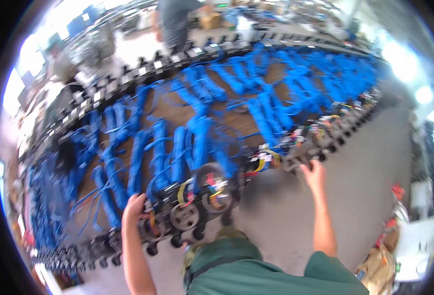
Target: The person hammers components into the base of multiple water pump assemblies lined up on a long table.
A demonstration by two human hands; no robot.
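My left hand [136,206] is at the near edge of a long table, its fingers curled over a dark part in the row there. What it grips is hidden. Further right along the same edge is my right hand [315,173], beside a dark part with coloured wires; motion smears its fingers. Between my hands sit round grey wheel-like parts [184,217] with red, yellow and white wires [217,186]. Bundles of blue cable [179,155] lie in rows on the brown tabletop [234,121], just beyond my hands.
A dark, blurred round shape [271,194] is in front of me, near the table's edge. Black parts with white labels [143,72] line the far edge. Beyond them stands a person in grey [172,24]. Brown packaging [376,268] lies at the lower right.
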